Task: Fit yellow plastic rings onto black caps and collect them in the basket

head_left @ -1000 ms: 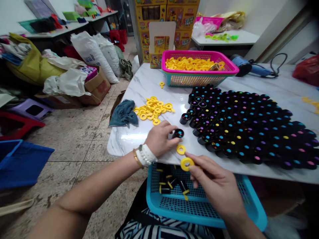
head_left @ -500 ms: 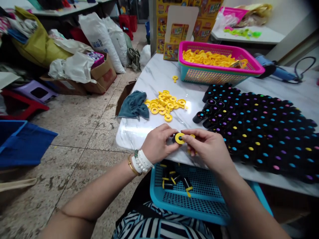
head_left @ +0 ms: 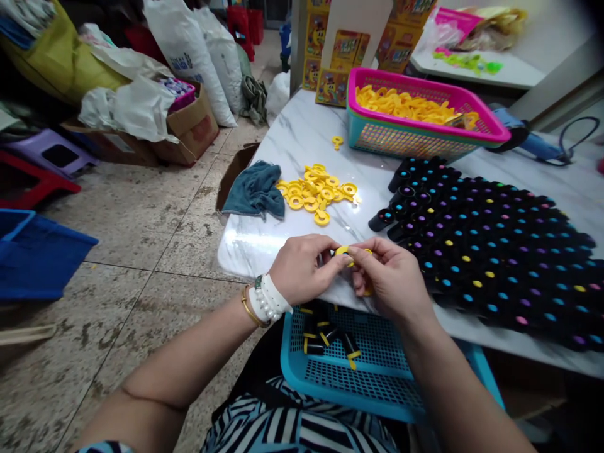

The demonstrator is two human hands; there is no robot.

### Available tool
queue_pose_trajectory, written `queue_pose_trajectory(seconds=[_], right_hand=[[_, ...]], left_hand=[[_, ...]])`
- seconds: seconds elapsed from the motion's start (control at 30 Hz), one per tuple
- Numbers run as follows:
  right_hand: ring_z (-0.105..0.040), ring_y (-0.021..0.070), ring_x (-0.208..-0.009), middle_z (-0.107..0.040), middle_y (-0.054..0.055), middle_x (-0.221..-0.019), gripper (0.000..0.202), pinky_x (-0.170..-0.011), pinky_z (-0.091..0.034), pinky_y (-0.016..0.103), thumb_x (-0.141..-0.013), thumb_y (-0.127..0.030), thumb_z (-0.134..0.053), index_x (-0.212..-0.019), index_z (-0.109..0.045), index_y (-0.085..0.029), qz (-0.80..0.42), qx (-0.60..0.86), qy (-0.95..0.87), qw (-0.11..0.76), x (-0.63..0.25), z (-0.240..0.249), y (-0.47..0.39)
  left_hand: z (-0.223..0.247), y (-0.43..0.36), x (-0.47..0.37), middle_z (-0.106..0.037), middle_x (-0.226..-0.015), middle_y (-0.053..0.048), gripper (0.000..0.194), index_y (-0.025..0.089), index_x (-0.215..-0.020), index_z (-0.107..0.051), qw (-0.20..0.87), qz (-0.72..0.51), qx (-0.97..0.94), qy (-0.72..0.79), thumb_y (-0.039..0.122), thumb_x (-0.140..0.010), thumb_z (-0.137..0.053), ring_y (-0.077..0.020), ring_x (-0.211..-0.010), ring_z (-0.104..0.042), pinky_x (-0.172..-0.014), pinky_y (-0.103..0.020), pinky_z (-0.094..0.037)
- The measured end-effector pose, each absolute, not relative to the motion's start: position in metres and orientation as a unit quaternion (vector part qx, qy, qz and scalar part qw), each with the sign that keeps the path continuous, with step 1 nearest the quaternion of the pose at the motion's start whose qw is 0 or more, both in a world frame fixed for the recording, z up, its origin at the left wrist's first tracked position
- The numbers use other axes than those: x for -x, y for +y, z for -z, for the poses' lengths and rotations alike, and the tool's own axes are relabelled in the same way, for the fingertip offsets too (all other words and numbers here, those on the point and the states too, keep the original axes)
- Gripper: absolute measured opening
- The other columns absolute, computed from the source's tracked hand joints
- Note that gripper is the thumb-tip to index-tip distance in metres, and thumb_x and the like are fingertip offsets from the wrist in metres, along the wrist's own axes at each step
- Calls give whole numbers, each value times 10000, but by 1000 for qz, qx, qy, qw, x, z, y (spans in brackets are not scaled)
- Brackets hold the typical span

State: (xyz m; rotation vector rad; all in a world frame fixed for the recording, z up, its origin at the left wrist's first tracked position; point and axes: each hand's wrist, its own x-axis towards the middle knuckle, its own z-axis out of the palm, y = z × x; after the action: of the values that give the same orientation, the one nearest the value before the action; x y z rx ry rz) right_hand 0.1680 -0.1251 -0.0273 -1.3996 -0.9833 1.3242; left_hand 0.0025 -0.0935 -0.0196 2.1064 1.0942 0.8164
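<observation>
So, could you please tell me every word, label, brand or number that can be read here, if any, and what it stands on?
Nothing reads clearly enough to quote.
Yellow boxes: colourful lettering, too blurred.
White sack: blue print, too blurred.
Cardboard box on the floor: pale label, too small.

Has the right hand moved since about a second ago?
Yes. Judged against the near edge of the table, the right hand has moved forward and leftward, farther in over the tabletop and closer to the left hand.
</observation>
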Motion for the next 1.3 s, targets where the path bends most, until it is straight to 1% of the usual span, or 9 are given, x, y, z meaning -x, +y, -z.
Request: queue_pose_trajectory(seconds=[0.2,0.3,0.43,0.6,0.7,0.9,0.97,1.1,1.3], right_hand=[[-399,61,-343,-526,-49,-469,223,-308,-279,168,-797,-386,-709,-769,-633,-178,-410,645,-467,446,-166,21,-136],[-399,72,-334,-517,-50,-453,236,-306,-288,179,-807,-409,-697,-774,-628,-185,-435,644,-465,425,-169,18,-136],[-407,84,-315,-516,-53,-424,250,-300,-309,185,-822,-433,-677,-806,-610,-192,-495,629,-443,403,-174,16,-132],[-429,72,-375,-536,-40,-479,210,-338,-315,168,-800,-364,-704,-765,-620,-175,-434,637,-520,369,-180,9,-126],[-440,78,-373,-531,-44,-471,225,-343,-327,172,-810,-375,-688,-746,-589,-184,-460,627,-530,339,-182,4,-124],[-355,79,-302,-449,-88,-397,275,-299,-252,178,-834,-449,-649,-775,-505,-223,-509,617,-489,348,-180,11,-126],[-369,76,-345,-462,-80,-452,252,-330,-269,183,-854,-430,-632,-775,-515,-221,-484,612,-506,368,-180,16,-126],[-495,108,-530,-587,-7,-660,212,-459,-391,213,-842,-375,-649,-748,-588,-195,-409,619,-565,363,-183,19,-124],[-552,122,-560,-626,1,-700,233,-538,-476,248,-831,-347,-667,-1001,-668,-188,-410,618,-514,431,-183,11,-139]], left_hand=[[19,-91,-5,-670,-744,-14,236,159,-843,-705,342,-292,-795,406,314,-910,-539,-104,-636,-553,-599,-226,-414],[22,-94,-6,-651,-740,-9,254,173,-866,-702,333,-286,-801,408,316,-931,-504,-113,-664,-557,-627,-237,-420],[32,-98,-5,-605,-768,-15,259,173,-996,-673,280,-262,-833,398,388,-865,-610,-147,-706,-549,-654,-269,-425],[32,-100,-4,-614,-815,-28,242,175,-1020,-665,266,-249,-840,402,342,-849,-627,-166,-749,-561,-690,-288,-435],[22,-98,-7,-609,-742,-19,286,170,-924,-679,295,-237,-829,412,432,-882,-570,-148,-675,-544,-631,-270,-413],[19,-91,-20,-517,-544,14,376,164,-686,-618,301,-231,-787,486,346,-954,-425,-110,-523,-478,-546,-249,-355],[24,-93,-20,-549,-579,11,362,169,-742,-640,301,-255,-789,471,341,-964,-412,-111,-545,-501,-565,-248,-385],[36,-104,-15,-629,-822,-20,307,181,-1081,-629,294,-345,-791,411,425,-924,-529,-128,-714,-584,-662,-253,-479],[43,-114,-14,-602,-964,-63,383,161,-1101,-600,179,-365,-819,405,487,-923,-506,-151,-806,-612,-712,-278,-533]])
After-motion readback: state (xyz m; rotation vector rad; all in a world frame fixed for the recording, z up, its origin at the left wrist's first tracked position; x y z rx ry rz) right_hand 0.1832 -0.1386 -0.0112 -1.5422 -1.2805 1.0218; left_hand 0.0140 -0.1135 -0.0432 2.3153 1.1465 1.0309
